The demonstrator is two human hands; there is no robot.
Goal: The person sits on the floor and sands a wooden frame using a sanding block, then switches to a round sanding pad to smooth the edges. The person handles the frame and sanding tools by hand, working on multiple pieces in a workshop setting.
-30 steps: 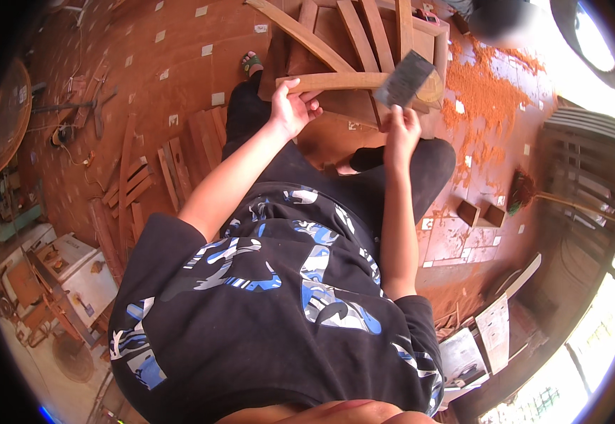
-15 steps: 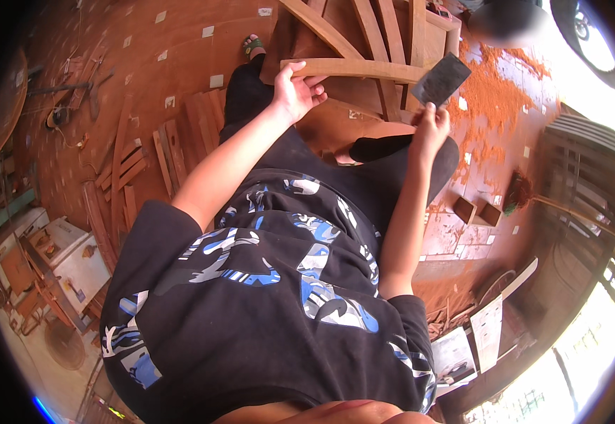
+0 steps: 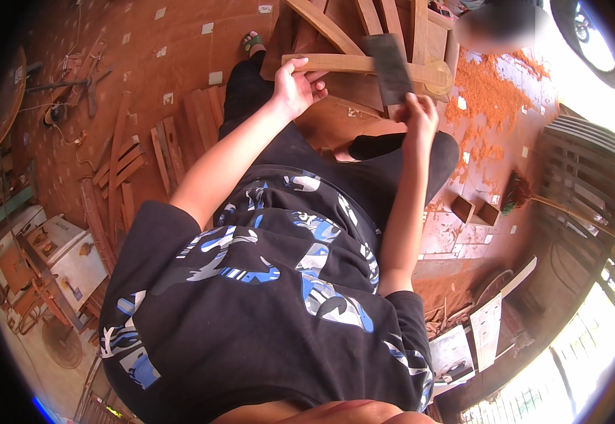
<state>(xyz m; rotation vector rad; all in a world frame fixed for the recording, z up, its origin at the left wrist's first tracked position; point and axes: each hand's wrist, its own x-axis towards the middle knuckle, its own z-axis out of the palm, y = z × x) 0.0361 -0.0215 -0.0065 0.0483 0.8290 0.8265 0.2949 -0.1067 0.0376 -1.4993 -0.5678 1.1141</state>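
My left hand (image 3: 295,90) grips the left end of a curved wooden strip (image 3: 346,63), thumb on top. Its other fingers are partly curled and loose. The strip lies across other wooden pieces, its right end close to a round pale disc-like shape (image 3: 438,76). My right hand (image 3: 417,116) pinches the lower end of a dark grey rectangular sheet (image 3: 390,68), which stands nearly upright across the strip and covers part of it. Whether the sheet is stiff or sandpaper, I cannot make out.
Several wooden slats (image 3: 325,27) lie under and beyond the strip. Loose boards (image 3: 170,152) are stacked on the floor at left. Orange sawdust (image 3: 488,88) covers tiles at right, near a small open box (image 3: 476,212) and a broom (image 3: 519,194). Another person's foot (image 3: 252,41) is at the top.
My right hand has moved slightly left, carrying the dark sheet from the strip's right end toward its middle. The sheet has turned more upright. My left hand stays in place.
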